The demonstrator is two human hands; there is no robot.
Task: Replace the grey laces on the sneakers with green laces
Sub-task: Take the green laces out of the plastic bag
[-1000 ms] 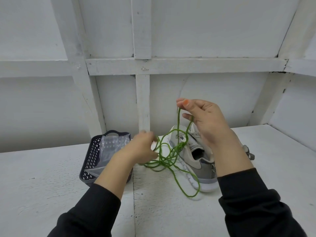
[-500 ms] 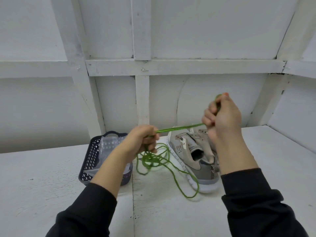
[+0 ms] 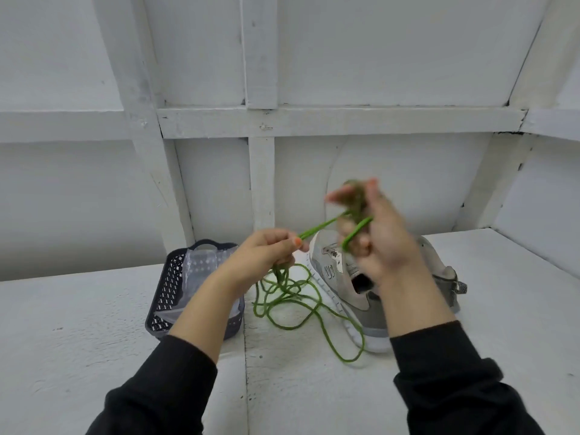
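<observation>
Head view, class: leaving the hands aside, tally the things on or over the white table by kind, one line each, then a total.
Grey sneakers: 2
Dark basket: 1
Clear plastic bag: 1
Green lace tangle: 1 (number of separate laces unclear)
Total: 5

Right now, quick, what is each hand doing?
Left hand: pinches the green lace.
Right hand: blurred, but seems to grip the same green lace.

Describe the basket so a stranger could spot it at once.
On the white table, look left of the grey sneakers and the tangled green lace. The basket stands there: the only dark, perforated container, holding a clear plastic bag.
</observation>
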